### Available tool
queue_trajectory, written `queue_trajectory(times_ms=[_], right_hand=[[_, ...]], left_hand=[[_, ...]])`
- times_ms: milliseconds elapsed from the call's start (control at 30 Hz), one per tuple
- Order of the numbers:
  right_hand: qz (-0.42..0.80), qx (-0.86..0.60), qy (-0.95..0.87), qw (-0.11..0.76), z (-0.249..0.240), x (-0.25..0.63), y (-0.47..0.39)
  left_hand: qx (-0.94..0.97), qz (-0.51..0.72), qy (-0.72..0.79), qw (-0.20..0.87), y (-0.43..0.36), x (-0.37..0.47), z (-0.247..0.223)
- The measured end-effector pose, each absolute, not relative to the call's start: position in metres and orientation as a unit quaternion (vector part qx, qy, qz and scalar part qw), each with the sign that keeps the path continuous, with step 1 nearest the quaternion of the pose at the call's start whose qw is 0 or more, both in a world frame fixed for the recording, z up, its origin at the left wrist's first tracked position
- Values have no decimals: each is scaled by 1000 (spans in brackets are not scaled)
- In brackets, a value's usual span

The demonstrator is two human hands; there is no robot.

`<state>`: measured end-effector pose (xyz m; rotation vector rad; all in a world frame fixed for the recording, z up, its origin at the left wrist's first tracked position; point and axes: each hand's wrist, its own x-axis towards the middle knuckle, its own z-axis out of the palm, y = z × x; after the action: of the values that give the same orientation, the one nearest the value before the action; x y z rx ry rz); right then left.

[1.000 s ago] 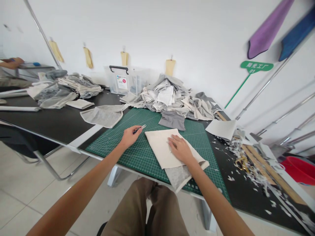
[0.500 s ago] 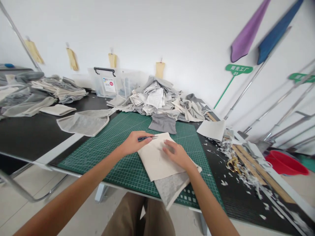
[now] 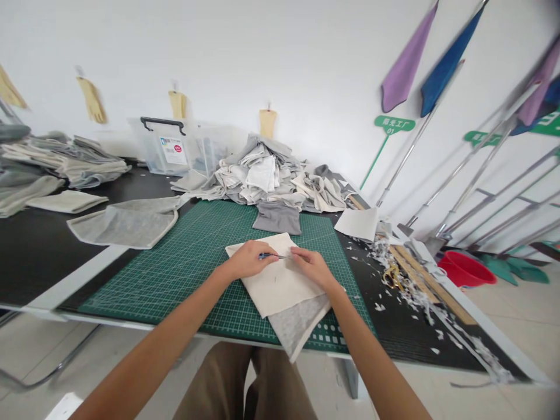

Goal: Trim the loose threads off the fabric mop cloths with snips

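Observation:
My left hand (image 3: 251, 259) is closed around small blue-handled thread snips (image 3: 265, 255), whose thin metal tip points right. Under both hands lies a cream cloth piece (image 3: 272, 291) with a grey, white-edged part (image 3: 294, 326) sticking out below and overhanging the front table edge. The fingertips of my right hand (image 3: 312, 268) are pinched together at the cloth's upper right, close to the tip of the snips. Whatever thread or fold they hold is too small to make out. The cloth rests on a green cutting mat (image 3: 175, 280).
Behind the mat stands a heap of grey and cream cloths (image 3: 262, 175), with a folded grey cloth (image 3: 277, 217) in front. A grey-white cloth (image 3: 126, 221) lies left. Gold-handled scissors (image 3: 392, 277), scraps (image 3: 420, 297) and wooden strips (image 3: 431, 283) line the right side. A clear bin (image 3: 160, 151) stands behind.
My left hand has moved inward over the cloth with the snips. My right fingers, spread before, are now pinched near the tip. The view has turned slightly right.

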<state>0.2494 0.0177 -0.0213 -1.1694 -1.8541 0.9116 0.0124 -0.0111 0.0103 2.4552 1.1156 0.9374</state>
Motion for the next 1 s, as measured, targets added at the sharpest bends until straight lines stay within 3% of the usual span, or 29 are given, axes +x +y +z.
queue_trajectory(times_ms=[367,767,1000], right_hand=[[349,-477,-706,389,-17,254,21],[169,-465,-786,372,-25,237,20],[91,-506,-721,465,3,255,11]], left_hand=[[862,291,408,72,-14,9,7],[803,369,465,50,1,-8,0],[740,431,516,27,11,-14,-8]])
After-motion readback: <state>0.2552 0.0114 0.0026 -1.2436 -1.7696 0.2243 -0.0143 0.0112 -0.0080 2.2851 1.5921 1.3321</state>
